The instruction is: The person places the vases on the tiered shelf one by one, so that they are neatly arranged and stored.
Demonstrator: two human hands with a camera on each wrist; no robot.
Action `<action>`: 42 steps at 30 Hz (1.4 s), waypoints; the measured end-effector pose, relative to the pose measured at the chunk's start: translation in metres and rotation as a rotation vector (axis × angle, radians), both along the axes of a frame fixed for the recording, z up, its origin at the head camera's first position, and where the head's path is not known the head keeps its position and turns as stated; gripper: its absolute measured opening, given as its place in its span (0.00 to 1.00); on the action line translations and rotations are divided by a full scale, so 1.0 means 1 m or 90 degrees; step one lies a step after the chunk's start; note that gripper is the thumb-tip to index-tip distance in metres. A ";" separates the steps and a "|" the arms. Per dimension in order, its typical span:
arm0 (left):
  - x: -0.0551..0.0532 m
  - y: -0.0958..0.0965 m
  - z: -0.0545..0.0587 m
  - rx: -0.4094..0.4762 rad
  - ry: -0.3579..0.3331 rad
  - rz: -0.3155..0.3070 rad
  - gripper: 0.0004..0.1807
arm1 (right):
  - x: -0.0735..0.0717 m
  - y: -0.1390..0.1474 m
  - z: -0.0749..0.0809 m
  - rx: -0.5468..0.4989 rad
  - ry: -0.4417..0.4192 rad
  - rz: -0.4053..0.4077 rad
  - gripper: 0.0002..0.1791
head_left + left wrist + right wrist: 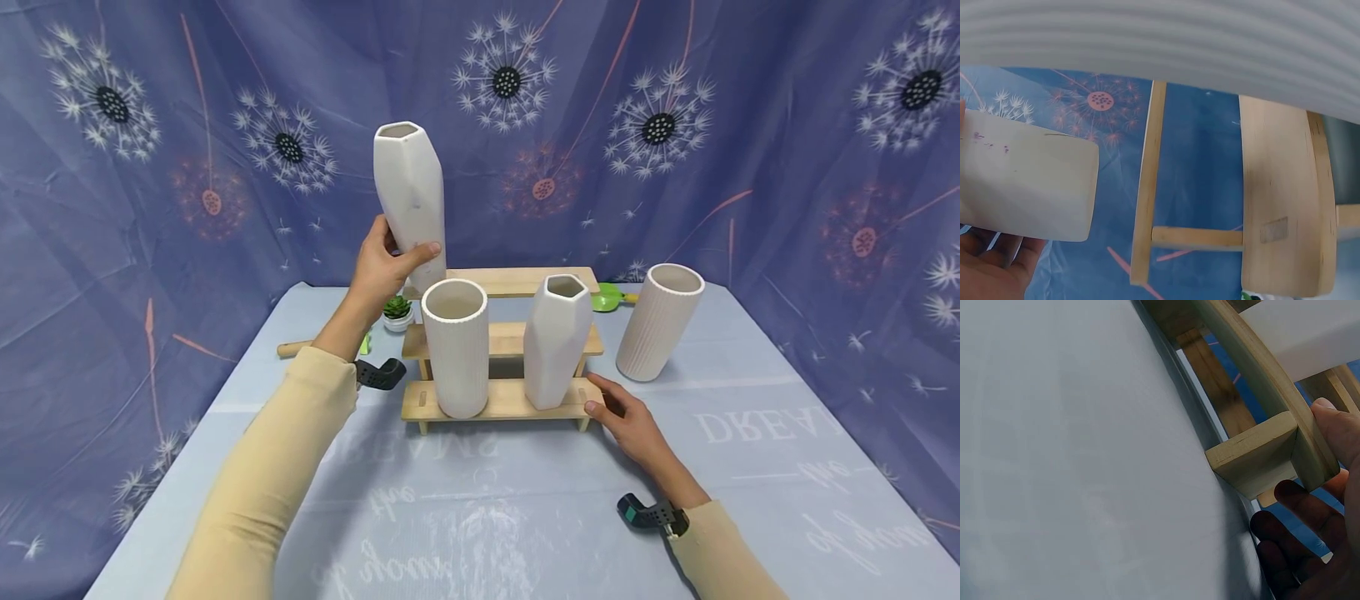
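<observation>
- The left hand (386,262) of the person is bent around the lower part of a tall white faceted ceramic-looking vase (411,179), with the thumb on the near side and the other fingers mostly hidden behind.
- This vase is at the left end of a three-tier stand of pale wood (506,400), with its mouth up and a little tilted; in the left wrist view a gap is seen between its bottom and the top board.
- The right hand (626,421) holds the right end of the lowest board: the thumb touches the board's edge, and the other fingers are curled at the end and below.
- On the lowest board there are a white ribbed cylinder vase (459,358) to the left and a second white faceted vase (553,350) to the right, apart from each other.
- Another white ribbed vase (660,325) stands on the light blue printed tablecloth (525,517), to the right of the stand.
- Near the stand's left side is a small green succulent in a white pot (397,315); behind its right side lies a green tool with a yellow handle (606,297).
</observation>
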State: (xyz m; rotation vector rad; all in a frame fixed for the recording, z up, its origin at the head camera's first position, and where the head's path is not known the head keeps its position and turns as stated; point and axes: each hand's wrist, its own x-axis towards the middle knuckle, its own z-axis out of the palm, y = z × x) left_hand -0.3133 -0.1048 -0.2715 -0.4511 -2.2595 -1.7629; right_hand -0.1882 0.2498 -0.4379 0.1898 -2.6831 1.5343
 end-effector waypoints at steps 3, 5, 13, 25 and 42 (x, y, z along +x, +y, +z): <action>-0.003 0.004 -0.001 -0.003 -0.004 -0.002 0.38 | 0.000 0.000 0.000 -0.001 0.002 0.000 0.30; -0.006 0.007 -0.001 -0.004 -0.009 -0.003 0.39 | 0.000 0.000 0.000 -0.001 0.005 -0.001 0.30; -0.012 0.018 -0.002 -0.005 -0.030 -0.030 0.40 | -0.001 0.002 -0.001 -0.007 0.010 0.003 0.30; -0.020 0.026 -0.008 -0.017 -0.054 -0.036 0.41 | -0.002 0.003 -0.005 -0.011 0.008 0.007 0.30; -0.025 0.027 -0.011 -0.017 -0.066 -0.040 0.41 | 0.000 0.000 -0.002 -0.002 0.008 0.000 0.30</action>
